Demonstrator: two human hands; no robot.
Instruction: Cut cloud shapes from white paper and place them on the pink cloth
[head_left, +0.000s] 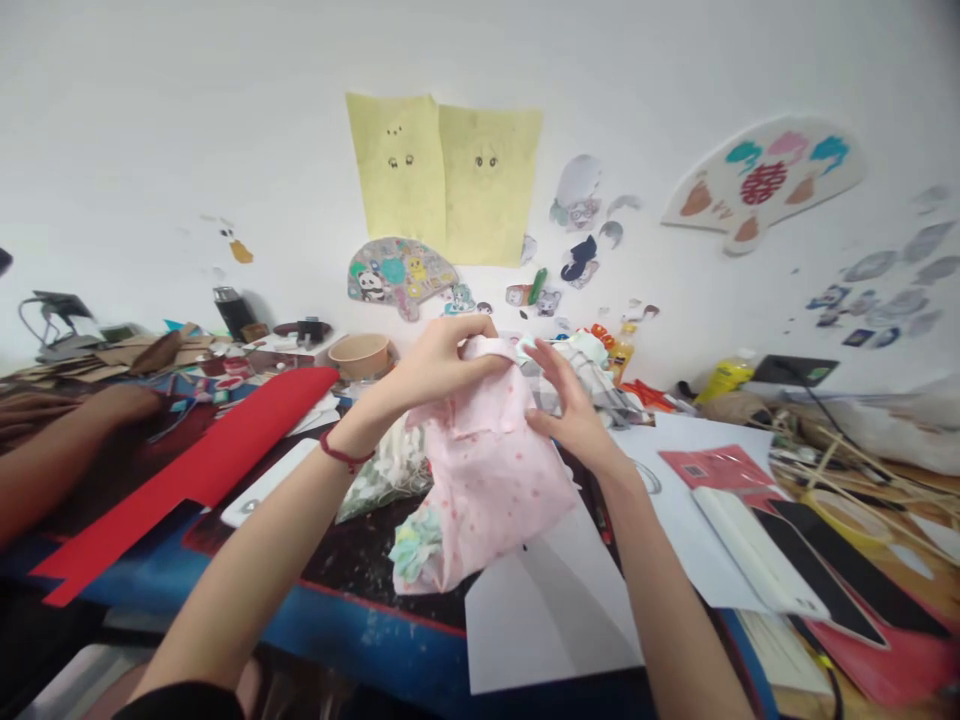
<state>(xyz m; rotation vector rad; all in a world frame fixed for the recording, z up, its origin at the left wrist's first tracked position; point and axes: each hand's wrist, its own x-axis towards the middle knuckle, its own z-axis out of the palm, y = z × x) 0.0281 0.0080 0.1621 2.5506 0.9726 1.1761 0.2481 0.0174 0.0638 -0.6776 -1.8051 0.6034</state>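
Observation:
A pink dotted cloth piece (pixel 506 490), which looks like a small sewn garment or pouch, hangs in front of me above the desk. Its top edge is pinched between the thumb and fingers of my left hand (pixel 454 360). My right hand (pixel 574 415) is at the cloth's upper right side, thumb and fingers spread, the thumb at the fabric's edge. A mint-green ruffled flower (pixel 417 545) shows at the cloth's lower left corner. Behind the cloth lies a bag of white and green bits (pixel 390 462), partly hidden.
White paper (pixel 551 630) lies below the cloth. To the left are a long red sheet (pixel 217 450), a white flat object (pixel 266 485) and another person's arm (pixel 75 450). At right are a white bar-shaped object (pixel 757 550), black strips (pixel 862 565) and a yellow tape roll (pixel 847 515).

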